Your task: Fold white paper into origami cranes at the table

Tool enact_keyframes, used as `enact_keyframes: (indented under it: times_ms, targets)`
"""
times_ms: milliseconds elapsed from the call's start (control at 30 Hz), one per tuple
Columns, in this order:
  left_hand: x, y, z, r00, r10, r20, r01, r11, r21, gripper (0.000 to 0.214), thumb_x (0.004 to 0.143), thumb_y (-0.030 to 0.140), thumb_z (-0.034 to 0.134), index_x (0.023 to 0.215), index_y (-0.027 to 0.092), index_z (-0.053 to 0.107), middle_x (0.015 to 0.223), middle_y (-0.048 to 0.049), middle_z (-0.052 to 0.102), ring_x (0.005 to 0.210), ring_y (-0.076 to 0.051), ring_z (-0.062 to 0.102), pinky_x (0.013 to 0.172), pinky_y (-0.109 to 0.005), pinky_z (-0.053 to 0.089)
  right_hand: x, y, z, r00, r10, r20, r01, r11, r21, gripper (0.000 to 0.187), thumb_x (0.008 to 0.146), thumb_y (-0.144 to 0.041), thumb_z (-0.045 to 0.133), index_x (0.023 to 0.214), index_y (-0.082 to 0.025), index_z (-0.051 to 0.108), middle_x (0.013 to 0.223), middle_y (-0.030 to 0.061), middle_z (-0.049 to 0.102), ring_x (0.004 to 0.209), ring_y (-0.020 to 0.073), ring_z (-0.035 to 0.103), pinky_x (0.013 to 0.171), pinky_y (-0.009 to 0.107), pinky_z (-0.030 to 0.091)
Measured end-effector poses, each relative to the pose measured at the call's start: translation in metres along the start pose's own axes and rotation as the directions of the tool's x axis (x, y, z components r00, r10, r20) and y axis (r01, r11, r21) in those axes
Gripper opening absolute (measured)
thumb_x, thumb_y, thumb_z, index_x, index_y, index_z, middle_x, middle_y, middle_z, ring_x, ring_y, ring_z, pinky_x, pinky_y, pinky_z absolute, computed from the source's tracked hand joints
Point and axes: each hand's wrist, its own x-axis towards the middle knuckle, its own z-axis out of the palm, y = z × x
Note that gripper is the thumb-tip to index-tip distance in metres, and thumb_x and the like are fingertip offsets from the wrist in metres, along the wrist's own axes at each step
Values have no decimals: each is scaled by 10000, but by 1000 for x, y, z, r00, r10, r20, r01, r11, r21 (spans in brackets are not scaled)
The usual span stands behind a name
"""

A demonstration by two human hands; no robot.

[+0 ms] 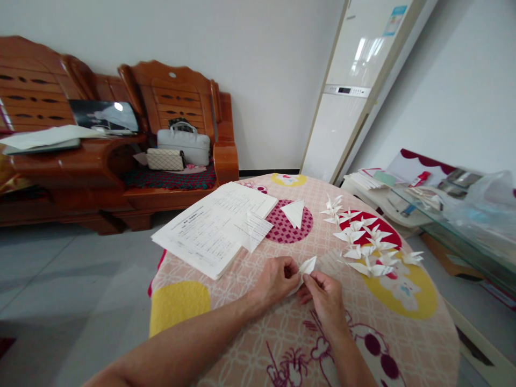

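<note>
A small folded white paper piece (306, 266) is pinched between both my hands just above the round table's patterned cloth (282, 333). My left hand (276, 279) grips its left side with curled fingers. My right hand (324, 295) pinches its right edge with thumb and forefinger. Several finished white paper cranes (365, 242) lie in a cluster to the right of my hands. A folded paper triangle (295, 212) rests on a pink circle of the cloth further back.
A stack of printed sheets (209, 228) with a loose square sheet (253, 230) lies at the table's left. Behind stand wooden chairs (177, 102) with two bags (183, 145), a tall white air conditioner (350, 91), and a glass shelf (455, 215) with clutter at right.
</note>
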Motion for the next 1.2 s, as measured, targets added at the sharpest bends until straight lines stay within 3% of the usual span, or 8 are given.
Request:
enact_keyframes:
  times_ms: [167, 667, 967, 1200]
  targets:
    - [3, -5, -3, 1000, -19, 22, 20, 998, -57, 101, 686, 208, 572, 664, 122, 620, 599, 2, 597, 543, -93, 507, 494, -186, 345, -3, -7, 1, 999, -13, 49, 8, 996, 89, 264, 770, -388, 644, 807, -138, 719, 648, 62, 706, 557, 215, 651, 496, 295, 532]
    - [3, -5, -2, 999, 32, 8, -32, 999, 2, 72, 668, 165, 568, 645, 121, 620, 594, 1, 598, 541, -91, 499, 509, -188, 346, 1, -2, -1, 998, -1, 64, -4, 997, 82, 264, 749, -391, 678, 799, -134, 716, 592, 48, 688, 527, 200, 639, 490, 280, 514]
    - [0, -3, -2, 996, 64, 58, -62, 998, -30, 128, 721, 185, 552, 720, 116, 661, 632, -16, 629, 578, -107, 543, 530, -195, 375, 1, -1, -1, 1000, -14, 10, 14, 998, 59, 300, 739, -440, 706, 730, -143, 666, 554, 34, 663, 486, 185, 615, 461, 271, 491]
    - [0, -6, -4, 991, 72, 116, -62, 994, -85, 194, 756, 298, 609, 755, 112, 664, 664, -20, 632, 596, -110, 548, 542, -201, 398, 1, -2, -3, 999, -43, -15, 44, 999, 30, 286, 754, -430, 680, 695, -150, 664, 517, 17, 635, 451, 161, 578, 447, 257, 477]
